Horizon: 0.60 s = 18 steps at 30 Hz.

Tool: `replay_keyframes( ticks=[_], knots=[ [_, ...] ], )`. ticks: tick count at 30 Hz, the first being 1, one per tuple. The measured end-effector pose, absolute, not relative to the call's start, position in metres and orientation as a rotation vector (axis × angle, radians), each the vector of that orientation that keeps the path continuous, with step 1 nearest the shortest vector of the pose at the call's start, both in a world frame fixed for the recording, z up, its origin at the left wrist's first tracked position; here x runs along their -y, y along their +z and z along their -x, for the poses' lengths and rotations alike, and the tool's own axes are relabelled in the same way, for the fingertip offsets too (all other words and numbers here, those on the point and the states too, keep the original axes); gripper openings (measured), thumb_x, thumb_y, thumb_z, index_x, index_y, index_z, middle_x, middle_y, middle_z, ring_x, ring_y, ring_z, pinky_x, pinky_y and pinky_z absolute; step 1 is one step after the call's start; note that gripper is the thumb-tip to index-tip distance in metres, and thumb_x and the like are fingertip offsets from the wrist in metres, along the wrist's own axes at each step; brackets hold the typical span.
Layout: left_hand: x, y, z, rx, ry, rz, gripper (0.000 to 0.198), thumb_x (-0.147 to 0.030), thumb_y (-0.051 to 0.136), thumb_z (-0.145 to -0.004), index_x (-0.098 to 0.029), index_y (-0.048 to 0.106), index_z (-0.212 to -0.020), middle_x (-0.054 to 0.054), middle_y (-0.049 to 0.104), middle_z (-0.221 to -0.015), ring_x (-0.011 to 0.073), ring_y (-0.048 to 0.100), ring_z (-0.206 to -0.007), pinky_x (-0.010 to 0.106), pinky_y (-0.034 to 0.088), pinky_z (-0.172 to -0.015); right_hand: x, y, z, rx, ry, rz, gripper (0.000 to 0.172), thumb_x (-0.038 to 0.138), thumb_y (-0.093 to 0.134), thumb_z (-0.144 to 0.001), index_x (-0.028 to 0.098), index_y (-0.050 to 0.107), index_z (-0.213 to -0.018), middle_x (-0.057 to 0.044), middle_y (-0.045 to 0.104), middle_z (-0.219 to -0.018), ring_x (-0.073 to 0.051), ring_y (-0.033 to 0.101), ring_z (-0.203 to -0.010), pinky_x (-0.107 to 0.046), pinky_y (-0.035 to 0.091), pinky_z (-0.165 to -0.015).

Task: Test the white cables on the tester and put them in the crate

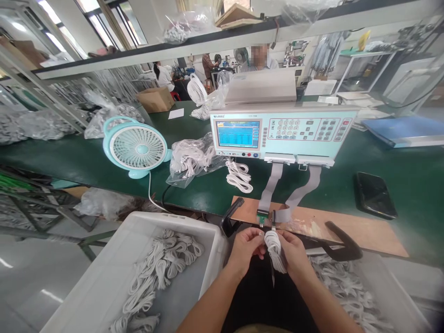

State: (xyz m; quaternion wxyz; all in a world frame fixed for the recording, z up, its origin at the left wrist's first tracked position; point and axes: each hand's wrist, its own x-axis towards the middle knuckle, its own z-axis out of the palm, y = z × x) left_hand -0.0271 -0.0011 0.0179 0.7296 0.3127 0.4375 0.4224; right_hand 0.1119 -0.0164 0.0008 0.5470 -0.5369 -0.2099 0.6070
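Note:
Both my hands hold one coiled white cable (275, 247) just below the test sockets (267, 216) at the near edge of the wooden board (347, 229). My left hand (245, 247) pinches the coil's top left, fingers closed. My right hand (294, 252) wraps its fingers round the coil's right side. The cable's ends reach up to the sockets, which hang on two grey ribbon cables (294, 194) from the cable tester (277, 132). The tester's blue screen is lit.
A white bin (114, 273) of coiled cables sits at my lower left, another bin (391, 296) at my right. On the green bench (416, 185) are a mint desk fan (135, 147), a bag of cables (190, 159), a loose coil (239, 176), a dark phone (375, 194). People work behind.

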Motion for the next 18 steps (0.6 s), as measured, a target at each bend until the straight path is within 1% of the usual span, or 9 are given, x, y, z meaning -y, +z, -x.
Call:
replay_keyframes(
  ticks=[4, 8, 10, 12, 15, 18],
  knots=[
    [-0.004, 0.007, 0.023, -1.07, 0.911, -0.9, 0.028, -0.041, 0.068, -0.07, -0.014, 0.061, -0.074, -0.003, 0.054, -0.054, 0.0091, 0.048, -0.045, 0.019, 0.038, -0.039, 0.017, -0.005, -0.114, 0.526, 1.46, 1.244, 0.033, 0.044, 0.082, -0.062, 0.015, 0.067, -0.069, 0.0, 0.062, -0.056, -0.012, 0.049, -0.047, -0.022, 0.037, -0.046],
    [-0.007, 0.001, 0.021, -1.067, 0.889, -0.97, 0.034, -0.046, 0.062, -0.074, -0.013, 0.064, -0.067, 0.001, 0.057, -0.062, 0.0117, 0.052, -0.053, 0.021, 0.042, -0.045, 0.017, -0.007, -0.117, 0.527, 1.482, 1.23, 0.034, 0.043, 0.083, -0.061, 0.015, 0.067, -0.07, 0.0, 0.062, -0.056, -0.012, 0.05, -0.049, -0.022, 0.039, -0.048],
    [-0.007, -0.001, 0.018, -1.079, 0.961, -0.951, 0.033, -0.045, 0.063, -0.073, -0.014, 0.064, -0.064, 0.0, 0.056, -0.062, 0.0117, 0.051, -0.055, 0.022, 0.044, -0.051, 0.017, -0.008, -0.118, 0.539, 1.483, 1.233, 0.034, 0.044, 0.083, -0.06, 0.015, 0.068, -0.072, -0.001, 0.063, -0.058, -0.014, 0.054, -0.052, -0.023, 0.042, -0.051],
    [-0.007, -0.002, 0.015, -1.1, 1.027, -0.928, 0.031, -0.043, 0.065, -0.072, -0.014, 0.062, -0.06, -0.002, 0.053, -0.057, 0.0104, 0.047, -0.054, 0.022, 0.042, -0.053, 0.016, -0.009, -0.119, 0.558, 1.466, 1.244, 0.034, 0.043, 0.084, -0.058, 0.015, 0.069, -0.073, -0.002, 0.066, -0.062, -0.017, 0.057, -0.056, -0.025, 0.045, -0.054],
    [-0.006, -0.001, 0.01, -1.118, 1.076, -0.898, 0.03, -0.039, 0.065, -0.071, -0.014, 0.059, -0.056, -0.003, 0.048, -0.052, 0.0091, 0.041, -0.052, 0.021, 0.038, -0.052, 0.015, -0.01, -0.12, 0.576, 1.442, 1.253, 0.035, 0.042, 0.085, -0.056, 0.015, 0.071, -0.073, -0.003, 0.068, -0.067, -0.019, 0.06, -0.061, -0.027, 0.048, -0.059],
    [-0.006, 0.003, 0.007, -1.135, 1.117, -0.873, 0.03, -0.037, 0.064, -0.07, -0.014, 0.056, -0.053, -0.004, 0.045, -0.05, 0.0085, 0.038, -0.051, 0.021, 0.034, -0.051, 0.015, -0.007, -0.12, 0.583, 1.433, 1.269, 0.035, 0.042, 0.086, -0.054, 0.015, 0.071, -0.072, -0.003, 0.068, -0.067, -0.019, 0.06, -0.061, -0.027, 0.048, -0.059]
  ],
)
